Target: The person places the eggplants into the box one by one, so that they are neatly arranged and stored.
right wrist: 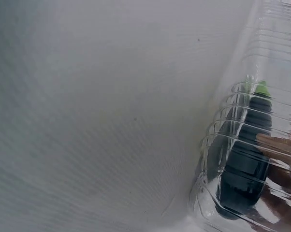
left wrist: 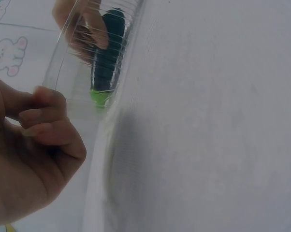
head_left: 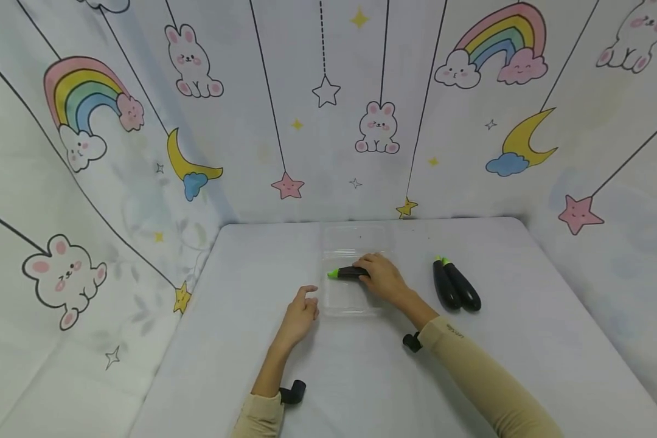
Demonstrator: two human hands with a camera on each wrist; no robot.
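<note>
In the head view, a dark eggplant [head_left: 350,272] with a bright green stem end lies across a clear plastic container [head_left: 354,304]. My right hand [head_left: 382,277] holds it by the thick end, stem pointing left. Through the container's ribbed wall, the right wrist view shows the same eggplant [right wrist: 246,157] with fingers [right wrist: 283,147] against it. Beside the container's left edge is my left hand [head_left: 298,315], its fingers loosely bent and holding nothing. The left wrist view has these fingers [left wrist: 49,113] close to the clear rim; whether they touch it, I cannot tell.
Two more eggplants, one on the left [head_left: 445,285] and one on the right [head_left: 462,286], lie side by side to the right of the container. Its clear lid [head_left: 356,236] extends toward the back edge of the white table [head_left: 241,292]. Printed cloth walls surround the table.
</note>
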